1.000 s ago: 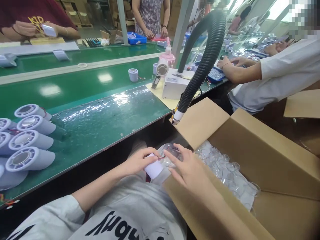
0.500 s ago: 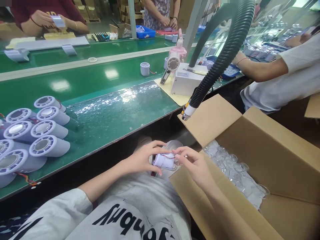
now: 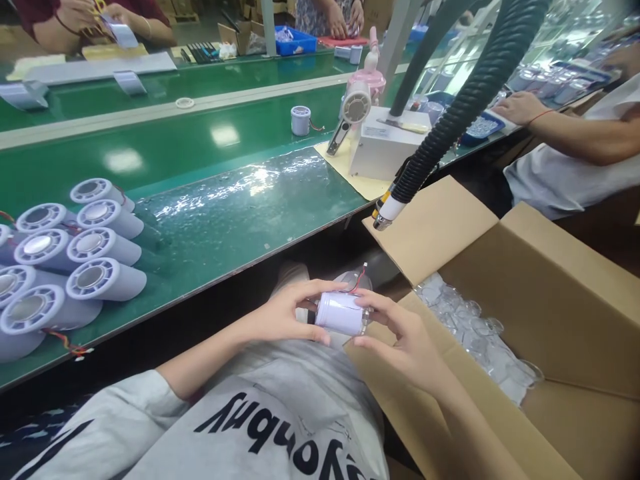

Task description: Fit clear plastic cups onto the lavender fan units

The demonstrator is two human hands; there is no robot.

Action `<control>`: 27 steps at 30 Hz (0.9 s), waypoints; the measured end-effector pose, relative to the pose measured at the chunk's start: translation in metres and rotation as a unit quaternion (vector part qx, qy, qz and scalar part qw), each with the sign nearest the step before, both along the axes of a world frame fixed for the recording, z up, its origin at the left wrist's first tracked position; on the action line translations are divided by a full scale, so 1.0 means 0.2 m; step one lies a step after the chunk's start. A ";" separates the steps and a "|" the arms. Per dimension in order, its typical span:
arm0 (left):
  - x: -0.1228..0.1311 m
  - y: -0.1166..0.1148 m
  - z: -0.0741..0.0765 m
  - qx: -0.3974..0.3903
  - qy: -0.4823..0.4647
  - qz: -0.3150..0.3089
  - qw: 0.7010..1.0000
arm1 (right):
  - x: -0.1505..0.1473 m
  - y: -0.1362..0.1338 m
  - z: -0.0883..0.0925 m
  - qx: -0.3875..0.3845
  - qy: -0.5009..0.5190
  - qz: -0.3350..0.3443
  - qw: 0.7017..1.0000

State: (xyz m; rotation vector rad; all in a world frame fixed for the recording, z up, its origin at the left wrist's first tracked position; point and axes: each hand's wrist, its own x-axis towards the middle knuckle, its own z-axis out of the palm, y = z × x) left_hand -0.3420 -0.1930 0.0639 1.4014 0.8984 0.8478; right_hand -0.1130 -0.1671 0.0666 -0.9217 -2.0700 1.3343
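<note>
Above my lap I hold a pale lilac cylindrical motor unit (image 3: 341, 313) on its side between both hands. My left hand (image 3: 285, 312) grips its left end, with the fingers over the top and the thumb below. Around the right end curls my right hand (image 3: 393, 330), its fingertips at the rim where a clear plastic edge shows. A thin red and black wire with a small white plug (image 3: 361, 277) sticks up from the unit's top. The unit's end faces are hidden by my fingers.
Several similar lilac units (image 3: 107, 279) stand grouped on the green bench at left. An open cardboard box (image 3: 470, 267) with clear plastic covers (image 3: 465, 327) is at my right. A black ribbed hose (image 3: 440, 147) hangs above it. A handheld fan (image 3: 356, 107) stands by a white box. Co-workers sit around.
The unit has turned in my hands so its smooth side faces up, and its wire now stands upright. My right hand has shifted from pinching the wire to gripping the unit's right end.
</note>
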 end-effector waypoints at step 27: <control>-0.02 -0.04 0.01 0.074 -0.028 -0.046 0.996 | -0.06 -0.03 0.02 -0.416 0.097 -0.032 0.904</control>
